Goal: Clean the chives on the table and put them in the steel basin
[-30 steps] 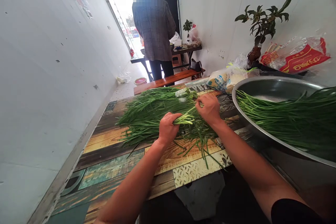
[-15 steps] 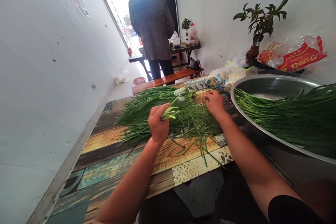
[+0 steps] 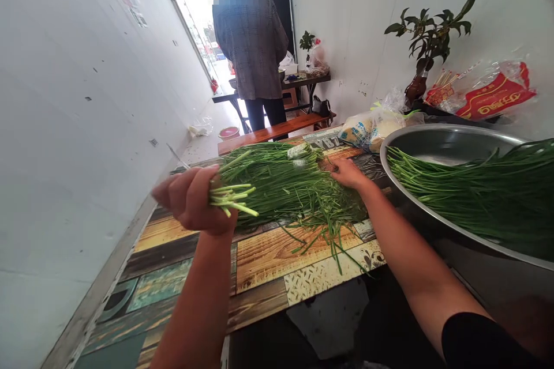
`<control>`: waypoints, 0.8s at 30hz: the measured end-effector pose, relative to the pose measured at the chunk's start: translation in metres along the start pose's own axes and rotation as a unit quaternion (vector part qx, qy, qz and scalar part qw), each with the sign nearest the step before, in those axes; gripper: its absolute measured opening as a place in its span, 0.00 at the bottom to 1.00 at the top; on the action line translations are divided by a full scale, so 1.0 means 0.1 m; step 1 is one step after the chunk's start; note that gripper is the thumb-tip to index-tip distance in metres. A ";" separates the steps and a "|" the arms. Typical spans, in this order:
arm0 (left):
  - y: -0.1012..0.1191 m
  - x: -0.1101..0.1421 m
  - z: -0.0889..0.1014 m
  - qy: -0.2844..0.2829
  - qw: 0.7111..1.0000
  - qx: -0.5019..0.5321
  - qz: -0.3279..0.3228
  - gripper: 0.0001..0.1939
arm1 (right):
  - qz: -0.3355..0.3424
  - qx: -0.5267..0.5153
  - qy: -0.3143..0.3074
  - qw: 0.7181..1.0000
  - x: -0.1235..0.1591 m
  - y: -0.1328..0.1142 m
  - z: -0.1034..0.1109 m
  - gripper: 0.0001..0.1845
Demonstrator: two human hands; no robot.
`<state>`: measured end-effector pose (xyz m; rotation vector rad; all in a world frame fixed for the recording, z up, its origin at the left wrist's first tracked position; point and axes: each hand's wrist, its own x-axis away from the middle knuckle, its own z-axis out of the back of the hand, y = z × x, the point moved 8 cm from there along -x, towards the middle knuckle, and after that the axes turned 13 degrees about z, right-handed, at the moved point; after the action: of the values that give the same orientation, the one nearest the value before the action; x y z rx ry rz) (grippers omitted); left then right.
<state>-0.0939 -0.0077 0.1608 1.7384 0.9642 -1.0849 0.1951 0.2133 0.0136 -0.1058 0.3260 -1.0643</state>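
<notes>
My left hand [image 3: 194, 199], raised over the table's left side, is closed round a bunch of garlic chives [image 3: 236, 195]. Their pale stem ends stick out to the right; the leaves are mostly hidden behind the fist. A large pile of green chives [image 3: 268, 181] lies on the wood-patterned table [image 3: 277, 253], with a pale wrap [image 3: 296, 153] round some stems. At the pile's right end, my right hand [image 3: 347, 173] has its fingers curled low near loose trimmings [image 3: 335, 207]. What its fingertips hold, if anything, is too small to make out.
A steel basin [image 3: 388, 164] with more chives [image 3: 476, 196] stands at the right. Behind it are plastic bags [image 3: 367, 130], a red package [image 3: 496, 95] and a plant [image 3: 428, 40]. Beyond the bench [image 3: 277, 130], a person [image 3: 251, 52] stands at another table.
My left hand has lifted the bunch of chives and carried it left, away from the pile. My right hand has parted from the bunch, moved right, then dipped slightly back toward the trimmings.
</notes>
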 end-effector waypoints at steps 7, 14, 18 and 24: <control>0.13 0.45 -0.45 -0.289 0.954 0.070 0.035 0.08 | 0.113 -0.249 0.177 0.945 0.07 -0.32 0.35 0.07; 0.02 1.11 -0.77 -0.447 0.872 0.082 0.183 0.13 | 0.147 -0.561 0.074 0.811 0.20 -0.87 0.22 0.13; 0.06 1.14 -0.81 -0.466 0.845 0.135 0.225 0.11 | 0.154 -0.643 0.058 0.748 0.26 -1.04 0.21 0.13; 0.11 1.23 -0.89 -0.544 0.799 0.146 0.211 0.10 | 0.168 -0.642 0.104 0.741 0.27 -1.04 0.30 0.13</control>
<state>-0.0196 0.0917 0.0727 1.0996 -0.3166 -1.6447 0.1287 0.1374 0.0613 -1.1362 1.2083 -0.3109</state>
